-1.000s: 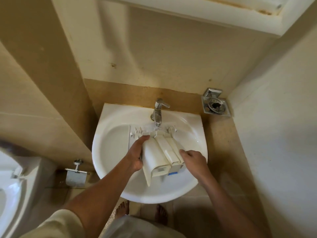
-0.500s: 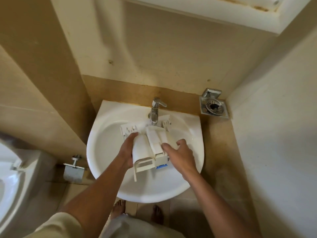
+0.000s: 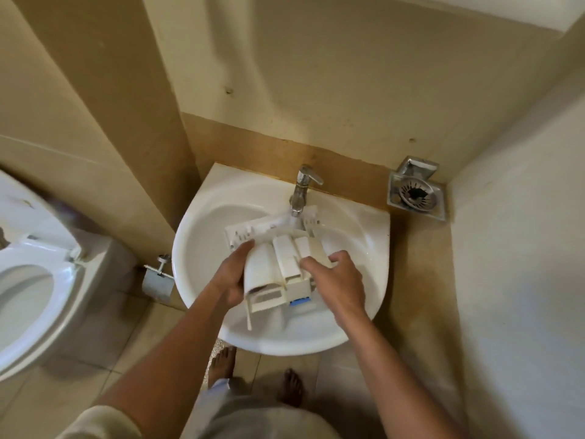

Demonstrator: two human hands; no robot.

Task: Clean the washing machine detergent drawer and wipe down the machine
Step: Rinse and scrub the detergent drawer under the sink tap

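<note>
The white plastic detergent drawer [image 3: 278,267], with a small blue tab at its near end, is held upside down over the white sink [image 3: 364,248], its far end under the chrome tap [image 3: 300,191]. Water runs from the tap onto that far end. My left hand [image 3: 234,280] grips the drawer's left side. My right hand [image 3: 335,280] rests on its right side, fingers curled over the edge. The washing machine is not in view.
A toilet [image 3: 28,293] with a raised lid stands at the left. A metal toilet paper holder [image 3: 158,280] hangs on the wall beside the sink. A chrome soap dish [image 3: 416,193] is fixed in the right corner. My bare feet [image 3: 291,388] are below the sink.
The drawer has moved away from me, so its far end now sits under the running tap. Both hands went with it, and my view has shifted to the left.
</note>
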